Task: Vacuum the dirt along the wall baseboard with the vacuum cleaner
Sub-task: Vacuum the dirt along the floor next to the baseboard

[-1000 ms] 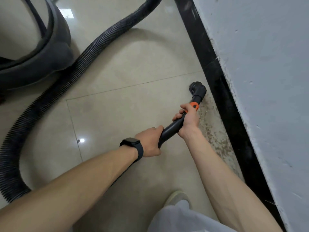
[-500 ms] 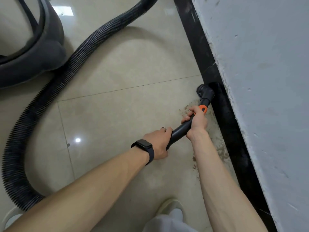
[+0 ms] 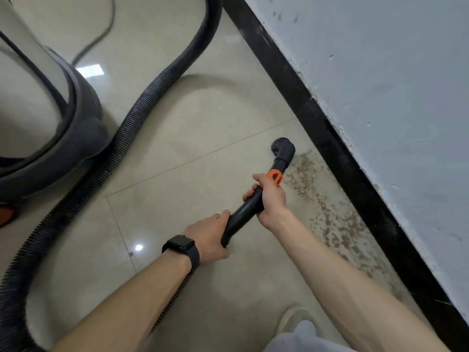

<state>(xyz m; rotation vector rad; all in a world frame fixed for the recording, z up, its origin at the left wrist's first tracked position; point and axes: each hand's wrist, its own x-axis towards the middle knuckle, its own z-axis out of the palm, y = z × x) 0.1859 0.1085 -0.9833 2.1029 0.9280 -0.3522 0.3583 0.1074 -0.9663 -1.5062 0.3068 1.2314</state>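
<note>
Canister [image 3: 50, 110]: parked on the tile at far left, well apart from the wall, probably to leave the hose slack.
Hose [image 3: 157, 92]: curves round the canister and passes under the left forearm to the wand.
Left hand [image 3: 210, 237]: fingers curled round the rear end of the wand [image 3: 243, 212], apparently to steer it.
Right hand [image 3: 272, 199]: wrapped round the wand just behind the orange collar [image 3: 275, 176], close to the head for control.
Nozzle [image 3: 284, 148]: down on the tile at the far end of the dirt, apart from the baseboard.
Dirt [image 3: 330, 212]: brown crumbs in a strip beside the baseboard [image 3: 330, 138], mostly not yet taken up.
Change: 0.5 s ago the nozzle touched the baseboard; now it sits off it, to the left. The 2 grips are unchanged.
</note>
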